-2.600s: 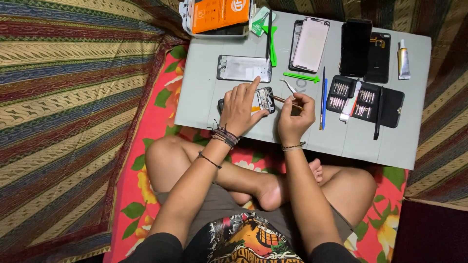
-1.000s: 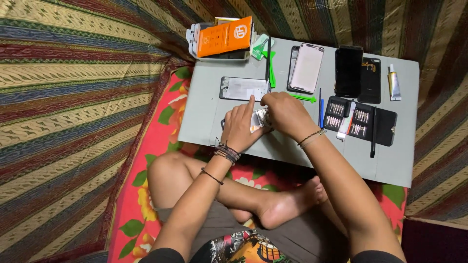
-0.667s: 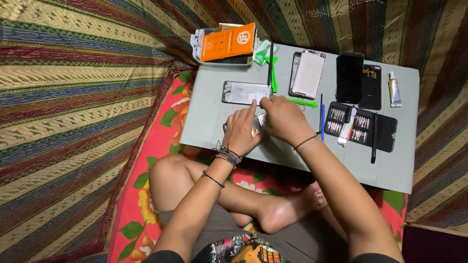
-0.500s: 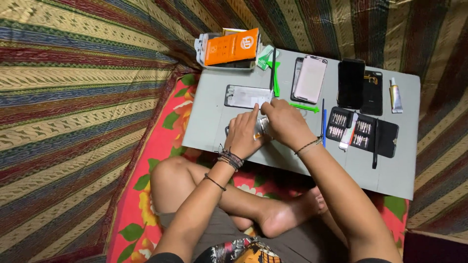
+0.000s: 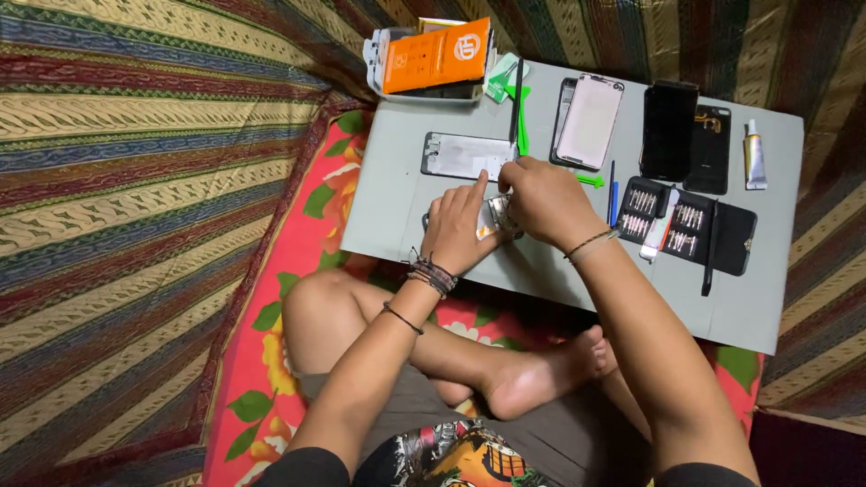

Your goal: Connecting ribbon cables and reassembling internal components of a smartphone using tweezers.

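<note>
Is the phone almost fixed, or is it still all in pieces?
Still in pieces. Already done: the phone is opened, with a metal frame, a pale back cover and a black screen panel lying apart on the grey board. In hand: the left hand and right hand press on the opened phone. Left: the loose parts are not joined yet.

On the bench [image 5: 397, 207] lie one orange box [image 5: 436, 56], one white tube [image 5: 754, 156], one black bit case [image 5: 690, 223] and one blue pen-like tool [image 5: 611, 193]. Two dark phones [image 5: 668, 132] sit side by side, and two hands [image 5: 457, 231] work over one opened phone [image 5: 499, 216]
</note>
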